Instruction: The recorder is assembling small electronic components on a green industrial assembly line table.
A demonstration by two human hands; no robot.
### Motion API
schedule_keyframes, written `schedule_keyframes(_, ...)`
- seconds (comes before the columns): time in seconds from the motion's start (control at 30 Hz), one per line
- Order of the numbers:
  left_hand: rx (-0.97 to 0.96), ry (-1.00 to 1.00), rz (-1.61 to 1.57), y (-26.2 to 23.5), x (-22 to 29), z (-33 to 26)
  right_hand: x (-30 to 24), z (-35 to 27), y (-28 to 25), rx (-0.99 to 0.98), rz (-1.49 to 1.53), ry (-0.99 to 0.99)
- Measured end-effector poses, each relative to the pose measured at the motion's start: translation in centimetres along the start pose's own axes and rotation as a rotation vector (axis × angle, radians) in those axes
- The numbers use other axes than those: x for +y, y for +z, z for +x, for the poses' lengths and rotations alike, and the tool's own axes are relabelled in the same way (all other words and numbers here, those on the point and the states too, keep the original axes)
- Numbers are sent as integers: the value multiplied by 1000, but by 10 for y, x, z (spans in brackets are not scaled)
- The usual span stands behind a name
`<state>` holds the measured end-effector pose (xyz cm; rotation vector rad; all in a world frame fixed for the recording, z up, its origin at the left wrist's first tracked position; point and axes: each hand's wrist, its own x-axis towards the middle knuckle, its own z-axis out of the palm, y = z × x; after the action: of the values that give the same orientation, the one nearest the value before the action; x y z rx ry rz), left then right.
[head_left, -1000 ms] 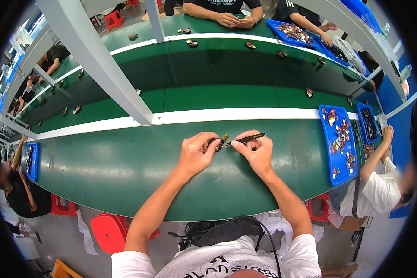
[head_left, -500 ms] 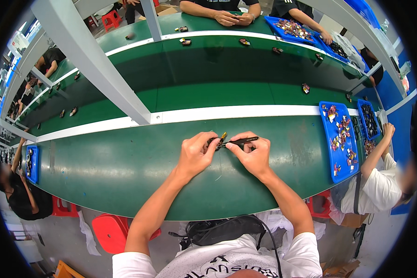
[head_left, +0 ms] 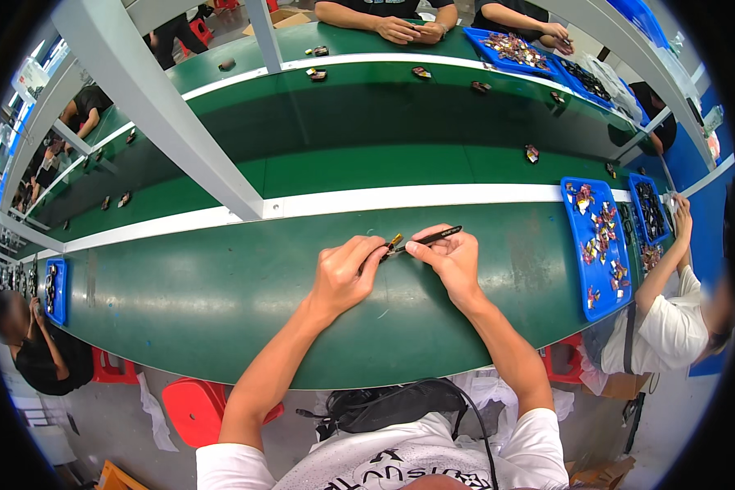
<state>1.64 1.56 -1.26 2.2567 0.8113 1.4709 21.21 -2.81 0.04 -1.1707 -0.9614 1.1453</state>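
Over the green tabletop [head_left: 245, 286], my left hand [head_left: 343, 273] pinches a small dark part, mostly hidden by the fingers. A yellow-gold piece [head_left: 396, 241] sticks up from it, too small to name exactly. My right hand [head_left: 453, 265] is closed around black tweezers [head_left: 443, 234], held slantwise with their rear end up to the right. Their tips point left and meet the small part beside my left fingertips; whether they grip anything there cannot be made out.
Beyond a white rail [head_left: 425, 197], a green conveyor belt [head_left: 343, 173] carries several small dark parts. On my right lies a blue tray [head_left: 569, 189] of small reddish-gold pieces, beside a co-worker [head_left: 670, 327]. Another blue tray [head_left: 62, 311] stands at far left. A grey post [head_left: 167, 122] slants across the left.
The rear end of the tweezers has tilted upward, and my right hand has opened out slightly from the left. Parts on the belt have shifted left. Co-workers' hands have moved.
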Motion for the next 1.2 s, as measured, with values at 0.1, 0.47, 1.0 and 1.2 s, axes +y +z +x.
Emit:
schedule_keyframes(0.1,-18,13,6,0,0,0,-4,-1,-2,11,-12,58)
schedule_keyframes(0.47,-51,-269,-142,-1,-1,-1,-4,2,-5,-42,-74,62)
schedule_keyframes(1.0,-138,-491,-360,-6,-9,-2,1,1,-5,-70,-91,9)
schedule_keyframes(1.2,-69,-345,-263,-5,-5,-1,-8,1,-6,-82,-25,102)
